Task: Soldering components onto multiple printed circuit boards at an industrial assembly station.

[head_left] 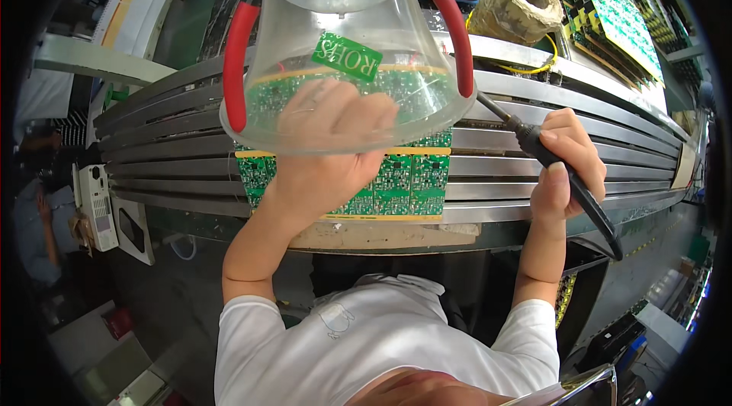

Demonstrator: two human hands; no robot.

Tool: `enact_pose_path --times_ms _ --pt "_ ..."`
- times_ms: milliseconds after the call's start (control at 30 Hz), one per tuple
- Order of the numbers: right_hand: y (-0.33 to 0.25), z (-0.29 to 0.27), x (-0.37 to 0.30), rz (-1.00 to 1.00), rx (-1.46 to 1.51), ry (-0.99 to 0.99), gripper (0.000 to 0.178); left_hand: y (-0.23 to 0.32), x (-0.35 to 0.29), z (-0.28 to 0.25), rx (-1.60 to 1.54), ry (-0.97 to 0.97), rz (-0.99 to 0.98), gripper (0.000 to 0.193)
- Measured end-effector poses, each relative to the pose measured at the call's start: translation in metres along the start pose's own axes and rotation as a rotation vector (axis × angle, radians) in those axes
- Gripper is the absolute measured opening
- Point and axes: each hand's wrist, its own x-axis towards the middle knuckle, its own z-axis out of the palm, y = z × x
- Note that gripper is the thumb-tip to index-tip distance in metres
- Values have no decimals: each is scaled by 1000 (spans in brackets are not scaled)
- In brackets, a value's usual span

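My right hand (568, 158) is wrapped round the black handle of a soldering iron (540, 148), whose thin metal tip points up and left to the rim of a clear hood. Under that clear plastic fume hood (343, 28), my left hand (328, 120) is curled with its knuckles up. Its fingertips are hidden, so whatever they pinch cannot be made out. Right below it lies a panel of green circuit boards (393, 189) with yellow edge strips, set across metal rails. More green board shows through the hood beyond my left fingers.
Long metal rails (503, 170) run across the bench. Red sleeves (241, 63) flank the hood. At the back right stand a pale, crusted roll (517, 0), a yellow cable (537, 67) and stacked green boards (614, 13). Another person's arm (47, 227) shows at the far left.
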Motion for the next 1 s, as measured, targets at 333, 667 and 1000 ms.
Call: enact_pose_path --times_ms 333,667,1000 --pt "-3 3 -3 45 15 -2 19 -5 -1 -13 36 -66 71 17" --pt "-8 10 -4 100 12 -116 20 -7 -12 -10 -53 -83 41 16" --pt "-3 16 -6 131 29 -109 18 -11 -14 -5 -65 -24 55 17"
